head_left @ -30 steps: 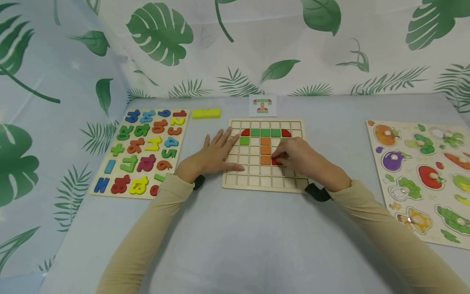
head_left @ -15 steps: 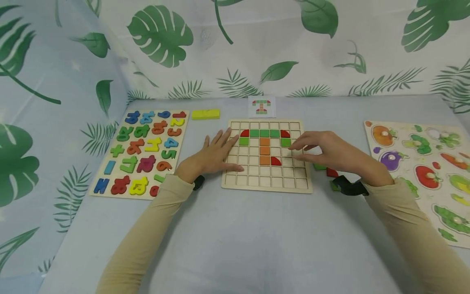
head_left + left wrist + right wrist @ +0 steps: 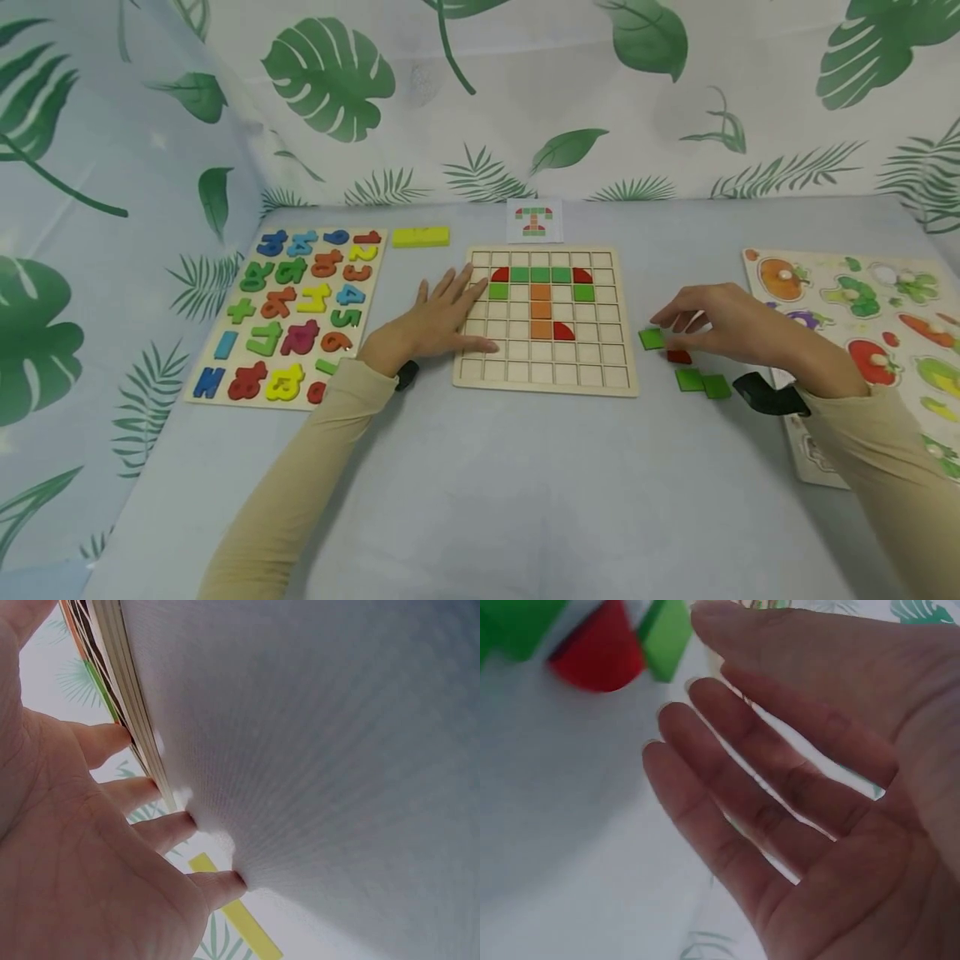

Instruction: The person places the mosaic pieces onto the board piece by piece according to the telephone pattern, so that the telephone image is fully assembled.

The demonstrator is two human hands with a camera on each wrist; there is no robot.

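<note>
A wooden grid board lies mid-table. Its upper part holds a row of green square tiles between two red quarter-round tiles, with a green tile below each end. Orange tiles run down the centre, and a red quarter-round piece sits right of the lowest one. My left hand rests with spread fingers on the board's left edge. To the right, my right hand hovers by a loose red tile and a green tile, fingers loosely bent, holding nothing.
Two more green tiles lie below the right hand. A pattern card and a yellow block stand behind the board. On the left is a number puzzle; on the right, a vegetable puzzle, partly under the right forearm.
My right hand let go of the red quarter-round tile beside the lowest orange one and moved right, off the board, to the loose tiles. The left hand stayed put.
</note>
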